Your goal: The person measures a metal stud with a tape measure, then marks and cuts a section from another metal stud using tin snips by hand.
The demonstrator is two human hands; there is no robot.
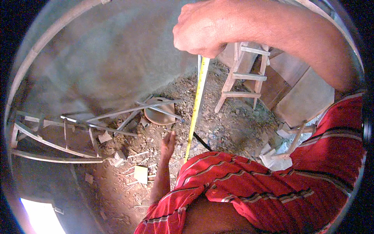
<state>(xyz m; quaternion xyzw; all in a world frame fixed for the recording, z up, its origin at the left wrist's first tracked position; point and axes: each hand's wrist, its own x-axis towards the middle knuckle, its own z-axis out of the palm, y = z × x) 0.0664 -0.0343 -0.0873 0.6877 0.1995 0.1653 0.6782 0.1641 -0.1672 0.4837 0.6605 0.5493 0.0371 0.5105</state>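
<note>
Raised at the top of the head view, my right hand [200, 33] is closed in a fist, its fingertips turned out of sight. From beneath it a yellow tape measure [197, 95] runs down taut, its lower end going behind my red striped clothing [230, 167]. A thin pale strip shows alongside the upper part of the tape. My left hand [168, 144] hangs low, left of the tape and apart from it. Its fingers look loosely extended, with nothing visible in them.
Rubble [230, 124] covers the ground. A wooden ladder-like stand [243, 76] is beyond the tape, near leaning boards [304, 93]. At left lie a wooden frame [58, 158], metal bars [132, 111] and a round basin [160, 113]. A grey wall [117, 50] rises behind.
</note>
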